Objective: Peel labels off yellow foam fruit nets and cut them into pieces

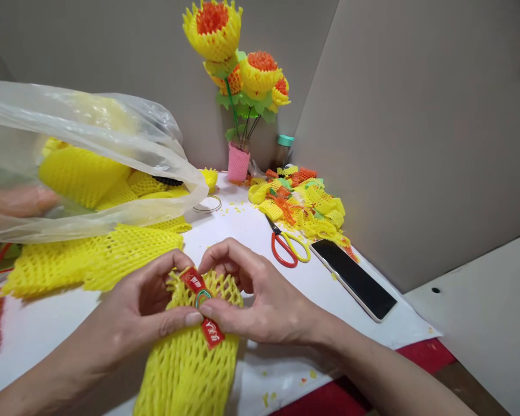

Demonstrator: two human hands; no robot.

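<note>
A yellow foam net sleeve (190, 364) lies in front of me on the white table (251, 231), its open end pointing away. A red label strip (203, 309) with a small green ring runs across its top. My left hand (143, 312) pinches the sleeve and label from the left, thumb against the label. My right hand (255, 300) pinches the same spot from the right, fingers curled over the sleeve's rim.
A clear plastic bag (82, 162) of yellow foam nets lies at the left, with more nets (95, 254) spread under it. Red-and-yellow scissors (288, 245), a black phone (355, 280) and a heap of foam scraps (305, 205) sit to the right. Foam flowers stand in a pink pot (238, 163).
</note>
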